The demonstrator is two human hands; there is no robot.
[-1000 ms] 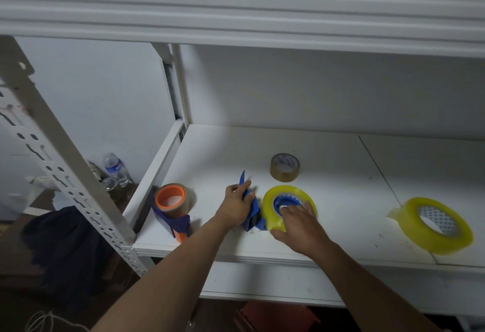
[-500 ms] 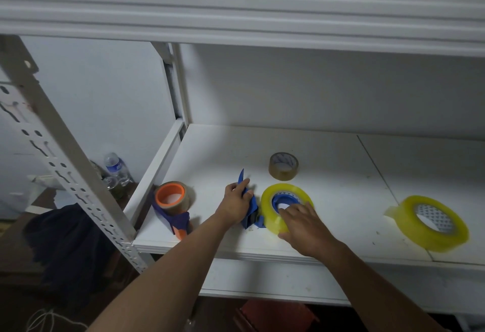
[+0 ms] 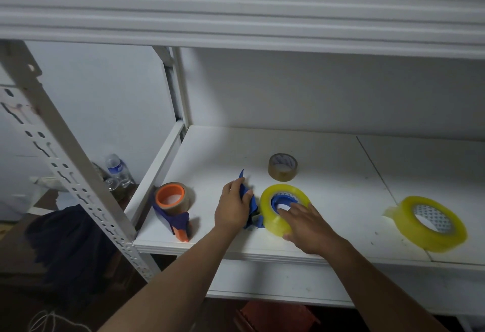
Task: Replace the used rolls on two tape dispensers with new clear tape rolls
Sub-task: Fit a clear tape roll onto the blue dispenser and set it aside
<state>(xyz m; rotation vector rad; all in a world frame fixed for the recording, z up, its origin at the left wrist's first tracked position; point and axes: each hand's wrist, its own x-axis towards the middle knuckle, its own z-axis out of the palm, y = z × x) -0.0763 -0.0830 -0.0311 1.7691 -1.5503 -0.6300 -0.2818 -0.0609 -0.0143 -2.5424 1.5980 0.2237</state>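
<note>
Head view, left hand: your left hand has its fingers curled round the handle of the blue dispenser, which lies on the shelf near the front edge.
Head view, right hand: your right hand lies over the new clear roll, fingers fairly straight, pressing it onto the blue hub; you are not gripping it.
Head view, spare roll: the second clear roll lies flat, well apart to your right.
Head view, other dispenser: the orange-hubbed dispenser sits near the shelf's left edge, still carrying a brown roll.
Head view, used roll: a small brown roll stands just behind the blue dispenser.
Handling: judge the roll stiff, fairly heavy, smooth-sided; press on its flat face, or take it across the outer rim.
Caution: the toothed blade is likely sharp; keep hold of the handle.
</note>
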